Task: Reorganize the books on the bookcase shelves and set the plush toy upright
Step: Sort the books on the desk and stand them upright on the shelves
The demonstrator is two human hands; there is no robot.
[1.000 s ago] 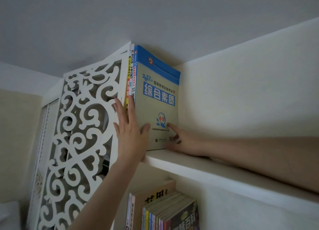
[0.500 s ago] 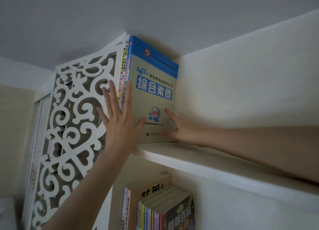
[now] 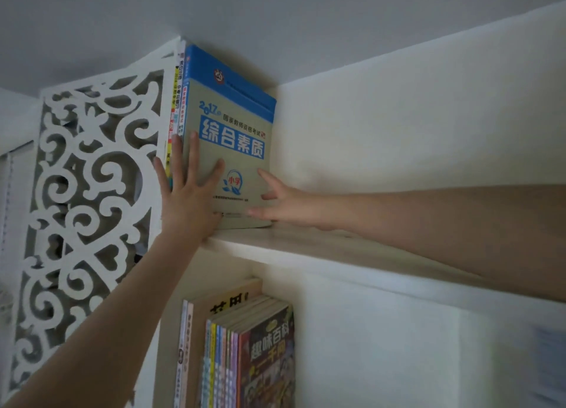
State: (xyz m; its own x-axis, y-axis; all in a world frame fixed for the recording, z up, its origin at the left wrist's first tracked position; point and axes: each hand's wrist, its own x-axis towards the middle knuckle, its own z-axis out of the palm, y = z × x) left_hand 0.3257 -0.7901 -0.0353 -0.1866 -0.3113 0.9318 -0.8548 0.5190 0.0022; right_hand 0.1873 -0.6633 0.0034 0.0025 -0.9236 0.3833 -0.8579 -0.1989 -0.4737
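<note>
A thick blue-and-beige book (image 3: 232,144) stands upright at the left end of the top shelf (image 3: 321,248), with two thinner books (image 3: 177,101) between it and the carved side panel. My left hand (image 3: 190,193) lies flat with straight fingers against the spines and the front lower corner of the big book. My right hand (image 3: 284,202) reaches in along the shelf and touches the book's cover near its bottom right with spread fingers. The plush toy is not in view.
The white fretwork side panel (image 3: 92,199) closes the bookcase on the left. On the shelf below stands a row of several books (image 3: 245,355). The top shelf to the right of the books holds only my right forearm. The ceiling is close above.
My left hand has slid onto the book spines and cover corner from the panel side. My right hand's fingers have spread on the cover. The books stay upright.
</note>
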